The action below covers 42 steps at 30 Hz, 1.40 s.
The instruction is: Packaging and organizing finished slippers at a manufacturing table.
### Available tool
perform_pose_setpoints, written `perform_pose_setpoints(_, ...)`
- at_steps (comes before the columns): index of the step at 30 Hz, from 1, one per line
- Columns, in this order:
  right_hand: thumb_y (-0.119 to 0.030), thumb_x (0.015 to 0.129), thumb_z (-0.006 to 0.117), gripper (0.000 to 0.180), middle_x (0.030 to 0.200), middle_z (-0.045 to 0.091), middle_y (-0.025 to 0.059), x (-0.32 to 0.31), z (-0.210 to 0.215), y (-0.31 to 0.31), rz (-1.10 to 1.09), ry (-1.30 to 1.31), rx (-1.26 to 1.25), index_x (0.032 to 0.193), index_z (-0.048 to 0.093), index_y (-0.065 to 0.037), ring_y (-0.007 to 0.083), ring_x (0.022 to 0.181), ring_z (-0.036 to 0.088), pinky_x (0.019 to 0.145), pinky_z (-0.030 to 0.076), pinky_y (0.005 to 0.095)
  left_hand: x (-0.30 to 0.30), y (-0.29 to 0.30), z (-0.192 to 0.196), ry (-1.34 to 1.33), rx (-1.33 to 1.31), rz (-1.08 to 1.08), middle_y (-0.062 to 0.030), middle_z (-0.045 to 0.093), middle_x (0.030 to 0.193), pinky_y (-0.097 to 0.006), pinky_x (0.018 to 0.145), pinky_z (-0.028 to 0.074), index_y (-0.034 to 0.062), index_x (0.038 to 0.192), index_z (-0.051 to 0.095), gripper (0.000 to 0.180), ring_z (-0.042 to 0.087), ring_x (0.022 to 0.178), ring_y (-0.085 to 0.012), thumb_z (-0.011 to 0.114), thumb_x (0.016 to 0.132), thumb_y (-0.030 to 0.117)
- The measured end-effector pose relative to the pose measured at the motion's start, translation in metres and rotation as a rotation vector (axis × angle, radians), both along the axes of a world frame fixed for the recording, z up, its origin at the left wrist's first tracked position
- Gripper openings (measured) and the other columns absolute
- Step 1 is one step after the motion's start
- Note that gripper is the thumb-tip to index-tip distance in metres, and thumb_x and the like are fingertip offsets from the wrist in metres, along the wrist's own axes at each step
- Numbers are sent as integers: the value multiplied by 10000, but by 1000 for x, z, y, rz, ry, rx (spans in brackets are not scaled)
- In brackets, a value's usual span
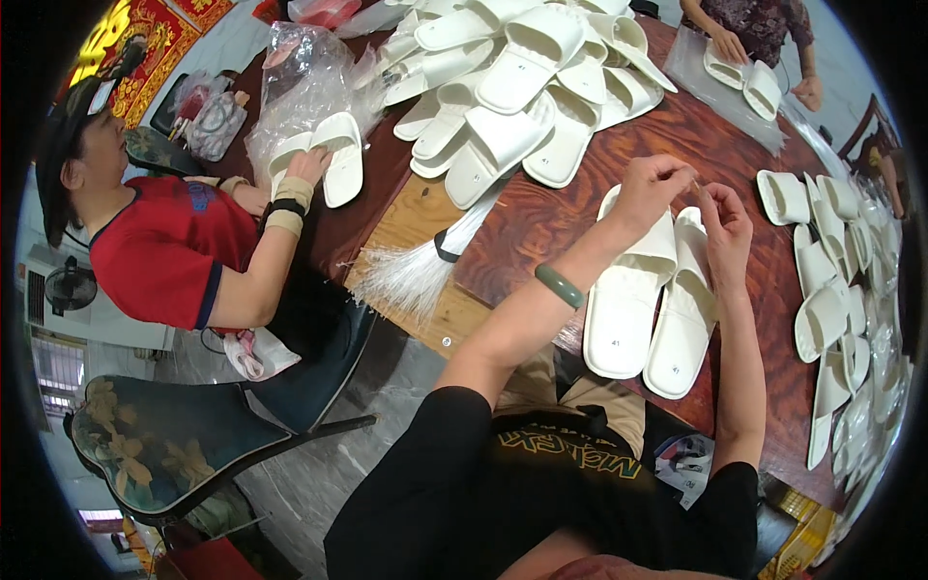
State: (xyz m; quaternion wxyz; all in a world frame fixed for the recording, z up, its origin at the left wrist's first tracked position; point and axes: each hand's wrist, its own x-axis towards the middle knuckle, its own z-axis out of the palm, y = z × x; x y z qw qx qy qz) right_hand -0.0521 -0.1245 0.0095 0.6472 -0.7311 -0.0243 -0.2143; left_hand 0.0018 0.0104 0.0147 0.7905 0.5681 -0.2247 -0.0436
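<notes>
I see my left hand (655, 184) and right hand (723, 220) raised close together over the toe end of a pair of white slippers (650, 295) that lies side by side on the dark red tabletop (541, 227). The left grip is pinched nearly closed, thumb against fingertips, and the right grip is pinched the same way just beside it; something thin seems to sit between them, but it is too small for me to tell what. A green bangle (560, 286) rides on my left wrist.

The pair's heels reach close to the near edge of the tabletop, just above my lap. To the left of the pair there is a bare strip of wood, then a bundle of clear plastic fasteners (411, 271) fanned over the near-left corner. Beyond my hands, a big heap of white slippers (522, 82) fills the far middle, with only a narrow open band between it and my fingers. On my right, a crowded row of slippers (846, 300) runs along the right edge, near the pair but not touching it.

A person in a red shirt (169, 251) at the left holds a pair by a clear bag (304, 82). Another person's hands (730, 46) work a pair at the far edge.
</notes>
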Motion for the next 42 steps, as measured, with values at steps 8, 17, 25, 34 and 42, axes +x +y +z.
perform_pose_setpoints(8, -110, 896, 572, 83, 801, 527, -65, -1, 4, 7, -20, 42, -8, 912, 588, -30, -4, 685, 427, 594, 326, 145, 4, 5, -6, -34, -10, -7, -50, 658, 782, -213, 646, 454, -36, 885, 663, 163, 576, 715, -75, 575, 834, 92)
perform_pose_setpoints(17, -97, 898, 561, 112, 852, 570, -34, -6, -8, -1, -29, 52, -64, 959, 596, -10, 17, 739, 475, 638, 367, 155, -4, 2, -9, -69, 51, 57, -67, 651, 690, -236, 557, 463, -43, 818, 670, 161, 587, 633, -88, 588, 797, 95)
perform_pose_setpoints(25, -103, 919, 517, 146, 922, 599, 26, 12, -9, -31, -22, -17, -61, 992, 576, 9, 80, 838, 549, 742, 428, 200, 21, -28, -16, -214, 17, 98, -84, 625, 604, -278, 514, 441, -39, 695, 643, 132, 551, 569, -83, 631, 719, 90)
perform_pose_setpoints(34, -112, 882, 565, 129, 834, 543, -8, -2, -11, -1, -39, -14, -74, 944, 568, 1, 59, 780, 494, 692, 407, 199, -6, 16, 6, 98, -86, -32, 16, 498, 640, -188, 456, 311, 11, 863, 583, 124, 406, 515, -48, 527, 879, 120)
perform_pose_setpoints(42, -227, 878, 579, 288, 1035, 565, 108, 10, -15, -54, 53, -80, -625, 1052, 574, 3, 188, 966, 538, 816, 439, 286, -109, 155, 96, 162, -926, -742, 53, 439, 576, -245, 514, 285, 163, 759, 573, 166, 338, 451, -87, 499, 907, 179)
